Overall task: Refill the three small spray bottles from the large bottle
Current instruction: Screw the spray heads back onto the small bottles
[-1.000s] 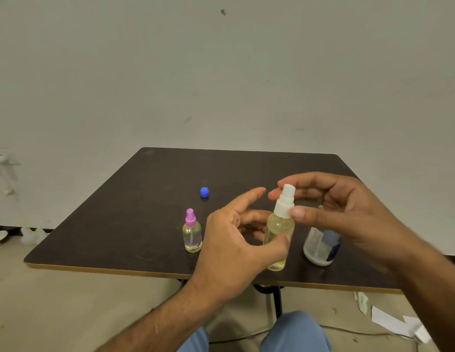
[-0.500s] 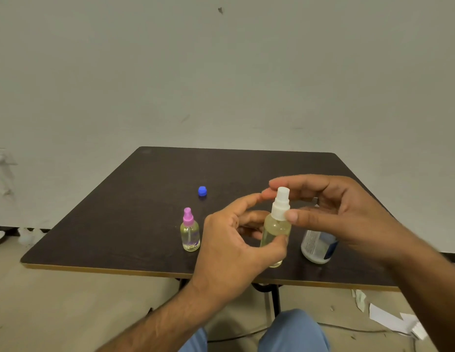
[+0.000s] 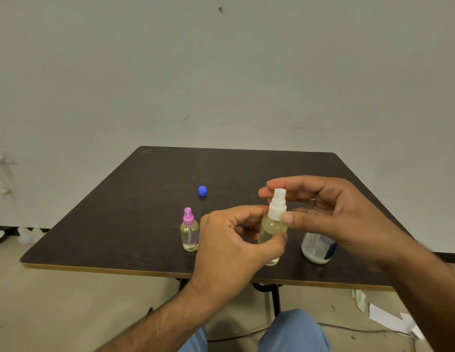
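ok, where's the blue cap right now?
In the head view the blue cap lies loose on the dark table, left of centre, just behind the pink-topped spray bottle and clear of both hands.

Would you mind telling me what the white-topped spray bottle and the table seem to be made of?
White-topped spray bottle: clear body, plastic or glass, since yellowish liquid shows through; its matte white sprayer looks plastic. Table: dark brown matte top with faint grain and a pale edge band, probably laminated board.
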